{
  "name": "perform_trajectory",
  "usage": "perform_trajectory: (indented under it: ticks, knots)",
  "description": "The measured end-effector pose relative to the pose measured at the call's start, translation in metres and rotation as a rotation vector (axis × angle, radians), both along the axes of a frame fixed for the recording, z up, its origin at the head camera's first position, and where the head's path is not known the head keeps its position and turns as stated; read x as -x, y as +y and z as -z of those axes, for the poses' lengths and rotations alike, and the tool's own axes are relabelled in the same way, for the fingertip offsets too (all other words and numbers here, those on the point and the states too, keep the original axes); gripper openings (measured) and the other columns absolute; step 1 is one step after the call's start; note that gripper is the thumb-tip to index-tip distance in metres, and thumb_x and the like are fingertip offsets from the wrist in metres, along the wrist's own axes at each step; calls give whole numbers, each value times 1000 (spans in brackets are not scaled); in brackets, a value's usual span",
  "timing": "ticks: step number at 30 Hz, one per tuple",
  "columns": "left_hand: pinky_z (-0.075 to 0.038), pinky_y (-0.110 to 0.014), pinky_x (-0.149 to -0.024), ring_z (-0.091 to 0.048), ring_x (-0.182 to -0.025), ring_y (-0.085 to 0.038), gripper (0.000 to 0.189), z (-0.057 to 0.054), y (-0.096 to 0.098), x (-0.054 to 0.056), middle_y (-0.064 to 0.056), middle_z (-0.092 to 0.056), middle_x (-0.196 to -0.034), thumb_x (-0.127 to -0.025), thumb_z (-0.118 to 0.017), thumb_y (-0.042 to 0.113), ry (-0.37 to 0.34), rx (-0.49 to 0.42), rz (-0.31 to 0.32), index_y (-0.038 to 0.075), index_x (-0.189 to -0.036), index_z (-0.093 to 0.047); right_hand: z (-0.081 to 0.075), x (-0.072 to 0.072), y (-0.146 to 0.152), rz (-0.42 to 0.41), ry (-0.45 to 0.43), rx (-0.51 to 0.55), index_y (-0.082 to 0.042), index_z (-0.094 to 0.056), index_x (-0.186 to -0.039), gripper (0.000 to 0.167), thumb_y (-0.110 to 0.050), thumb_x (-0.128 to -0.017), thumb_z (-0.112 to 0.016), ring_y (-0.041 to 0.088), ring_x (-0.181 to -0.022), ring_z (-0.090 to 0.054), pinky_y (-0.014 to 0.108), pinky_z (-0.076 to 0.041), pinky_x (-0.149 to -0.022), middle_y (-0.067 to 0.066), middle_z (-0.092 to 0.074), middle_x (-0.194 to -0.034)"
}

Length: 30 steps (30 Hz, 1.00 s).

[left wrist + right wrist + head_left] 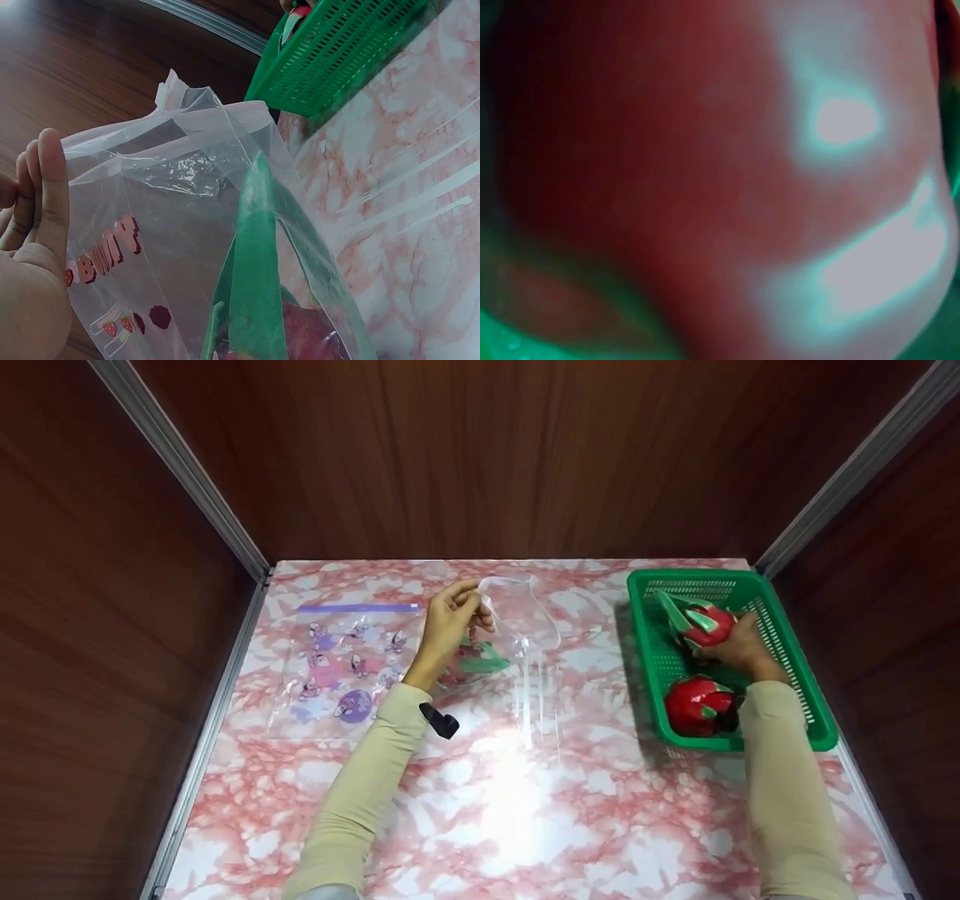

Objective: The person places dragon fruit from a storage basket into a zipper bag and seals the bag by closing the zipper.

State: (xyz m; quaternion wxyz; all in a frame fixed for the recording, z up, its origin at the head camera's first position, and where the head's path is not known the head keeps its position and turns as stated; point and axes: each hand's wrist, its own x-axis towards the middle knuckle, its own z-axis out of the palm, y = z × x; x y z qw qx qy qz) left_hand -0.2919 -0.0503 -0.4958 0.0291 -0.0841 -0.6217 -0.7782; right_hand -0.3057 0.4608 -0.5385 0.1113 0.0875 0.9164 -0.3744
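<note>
My left hand pinches the open top edge of a clear zip bag with printed red lettering. Inside that bag lies a red dragon fruit with long green leaves, one leaf pointing up toward the bag's mouth. Over on the right, my right hand grips another dragon fruit within a green basket. A further dragon fruit sits nearer me in the basket, beside the right wrist. Glossy red skin fills the right wrist view, blurred; which fruit it is, I cannot tell.
Left of my left hand, a second zip bag with a purple slider strip and cartoon prints lies flat on the marbled pink-and-white table. Brown wood-grain panels with metal edge rails enclose the table at the back and sides.
</note>
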Motion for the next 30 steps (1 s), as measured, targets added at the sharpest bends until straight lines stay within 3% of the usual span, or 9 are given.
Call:
perform_trajectory:
  ticks: [7, 16, 23, 30]
  knots:
    - [-42, -23, -45, -74, -63, -15, 31, -1, -1, -1, -4, -74, -79, -109, -55, 7, -4, 30, 9, -4, -136, -63, 2, -2, 0, -2, 47, -28, 16, -3, -156, 108, -16, -90, -83, 60, -143, -29, 70, -30, -124, 47, -22, -155]
    - [-44, -25, -46, -74, -63, -14, 31, 0, 0, 0, -3, -74, -78, -108, -56, 6, -4, 36, -3, -6, -135, -63, 6, 0, 1, -48, 36, -205, 19, -10, -154, 110, -31, -89, -83, 61, -135, -27, 75, -35, -116, 46, -23, -147]
    - [-46, -22, -46, -74, -63, -14, 32, 0, 0, 0, -3, -74, -78, -108, -55, 5, -8, 36, -4, -6, -137, -62, 6, -3, -2, -52, 53, -79, 16, -15, -154, 103, -21, -89, -86, 55, -134, -40, 69, -38, -119, 43, -34, -149]
    - [-50, -23, -48, -73, -63, -14, 31, 0, -1, 0, -3, -74, -78, -108, -55, 5, -1, 25, -2, -6, -137, -62, 7, -5, -2, -55, 54, -7, 11, -9, -159, 106, -20, -91, -84, 55, -139, -38, 69, -36, -122, 41, -31, -154]
